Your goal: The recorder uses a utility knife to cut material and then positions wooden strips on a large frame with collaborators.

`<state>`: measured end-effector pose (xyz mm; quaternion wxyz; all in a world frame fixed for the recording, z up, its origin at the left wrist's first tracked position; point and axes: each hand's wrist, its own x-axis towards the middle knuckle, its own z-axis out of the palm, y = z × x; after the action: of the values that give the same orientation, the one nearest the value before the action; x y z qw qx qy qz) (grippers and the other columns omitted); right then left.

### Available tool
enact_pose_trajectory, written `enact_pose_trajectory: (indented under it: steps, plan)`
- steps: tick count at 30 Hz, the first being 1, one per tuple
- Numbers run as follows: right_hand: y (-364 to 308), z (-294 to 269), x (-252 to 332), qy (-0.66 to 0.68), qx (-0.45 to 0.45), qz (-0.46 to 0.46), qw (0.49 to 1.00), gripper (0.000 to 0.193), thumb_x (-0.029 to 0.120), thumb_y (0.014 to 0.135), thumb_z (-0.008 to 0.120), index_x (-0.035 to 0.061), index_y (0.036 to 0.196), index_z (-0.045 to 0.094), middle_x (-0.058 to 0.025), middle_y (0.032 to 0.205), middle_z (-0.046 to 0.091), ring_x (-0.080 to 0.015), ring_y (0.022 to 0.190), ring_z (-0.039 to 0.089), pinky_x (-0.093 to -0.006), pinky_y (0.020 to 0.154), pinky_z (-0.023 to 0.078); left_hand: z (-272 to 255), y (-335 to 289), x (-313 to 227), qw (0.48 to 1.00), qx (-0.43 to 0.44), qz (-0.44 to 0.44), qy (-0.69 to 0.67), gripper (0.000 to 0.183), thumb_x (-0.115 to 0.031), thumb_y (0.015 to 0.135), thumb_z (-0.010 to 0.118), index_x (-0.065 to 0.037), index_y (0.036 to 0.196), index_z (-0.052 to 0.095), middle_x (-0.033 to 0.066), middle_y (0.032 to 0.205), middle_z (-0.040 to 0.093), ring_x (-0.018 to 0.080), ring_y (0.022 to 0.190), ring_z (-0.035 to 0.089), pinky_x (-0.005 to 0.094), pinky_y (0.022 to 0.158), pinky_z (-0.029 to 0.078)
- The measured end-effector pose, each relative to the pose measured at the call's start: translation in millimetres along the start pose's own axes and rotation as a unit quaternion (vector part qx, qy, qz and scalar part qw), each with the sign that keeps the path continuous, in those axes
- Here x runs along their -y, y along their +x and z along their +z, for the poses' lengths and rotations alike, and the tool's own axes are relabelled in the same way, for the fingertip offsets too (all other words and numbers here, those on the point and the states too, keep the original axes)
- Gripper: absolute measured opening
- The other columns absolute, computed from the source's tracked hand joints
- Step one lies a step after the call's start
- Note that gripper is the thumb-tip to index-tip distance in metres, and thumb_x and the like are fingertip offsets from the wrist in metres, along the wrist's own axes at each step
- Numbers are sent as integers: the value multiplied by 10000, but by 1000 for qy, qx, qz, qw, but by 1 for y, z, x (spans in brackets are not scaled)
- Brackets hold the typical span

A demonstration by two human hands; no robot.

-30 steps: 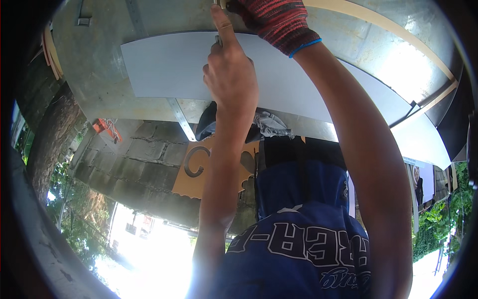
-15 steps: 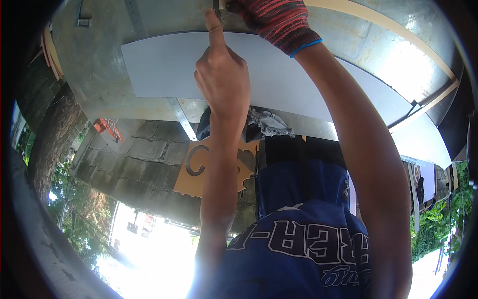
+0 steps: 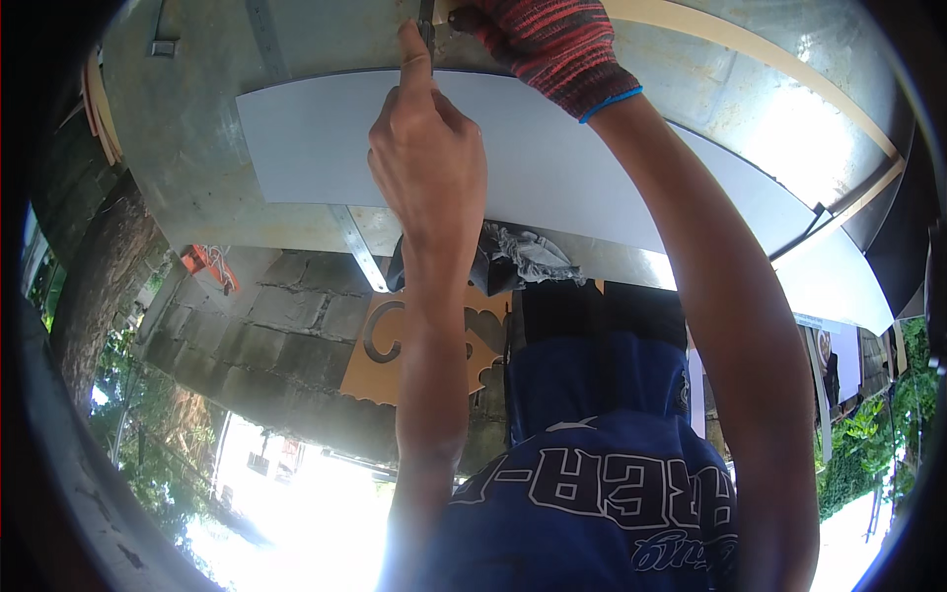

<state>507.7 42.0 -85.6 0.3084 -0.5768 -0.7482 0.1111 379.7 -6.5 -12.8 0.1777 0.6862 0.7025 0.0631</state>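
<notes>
My left hand (image 3: pixel 429 148) is bare and reaches over a long white sheet (image 3: pixel 316 138) to the top of the view. Its index finger lies stretched along a dark narrow bar (image 3: pixel 426 12), while the other fingers curl in; the thumb is hidden. Right beside it, my right hand (image 3: pixel 557 49) wears a red and black knit glove with a blue cuff. Its fingers are closed on a long tan strip (image 3: pixel 750 44), whose short end shows left of the glove. The upper frame edge cuts off part of both grips.
A worn metal table (image 3: pixel 197 128) lies under the sheet. On its near edge are a metal ruler (image 3: pixel 357 252) and a crumpled grey cloth (image 3: pixel 533 257). Below, a tan cut-out panel (image 3: pixel 365 380) lies on block paving near an orange object (image 3: pixel 210 266). Another bar (image 3: pixel 804 235) crosses the sheet's right end.
The whole view has shifted a little, so the table and sheet sit slightly lower. My left hand has moved slightly left and down; the right hand keeps its place on the strip.
</notes>
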Motion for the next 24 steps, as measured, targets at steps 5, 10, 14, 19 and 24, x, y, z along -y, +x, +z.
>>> enact_pose_trajectory:
  steps: [5,10,14,19,24]
  plan:
    - [-1,-1,-5,6,-20,-5,1000,210,230,698,704,114,853,623,-103,838,558,-305,829,558,-422,775,451,-32,21,-27,985,101,-134,34,393,-165,929,492,-249,1311,536,166,1083,653,365,1010,610,439,877,466]
    - [1,-10,-2,51,-17,6,999,210,209,678,704,105,841,624,-110,832,551,-319,821,553,-421,754,456,-47,43,-4,992,101,-39,71,355,-266,928,545,-303,1281,559,137,1086,661,343,982,628,404,866,473]
    - [-1,-12,-5,60,-4,2,998,213,208,671,694,93,838,628,-112,841,555,-318,823,553,-418,755,456,-54,52,-14,981,147,-56,113,365,-257,929,544,-297,1292,550,155,1074,657,318,885,645,383,840,477]
    - [5,-8,-13,42,28,-55,997,174,237,735,666,100,841,642,-112,858,570,-316,857,563,-411,770,460,-55,51,1,987,96,20,128,313,-123,909,516,-94,1214,579,194,846,662,378,793,651,467,671,502]
    - [16,-20,-27,35,106,-114,987,160,250,791,641,106,859,656,-108,881,582,-310,887,572,-411,783,470,-46,27,-1,989,75,-93,91,163,-191,948,478,-52,1007,542,198,811,655,421,809,618,522,676,454]
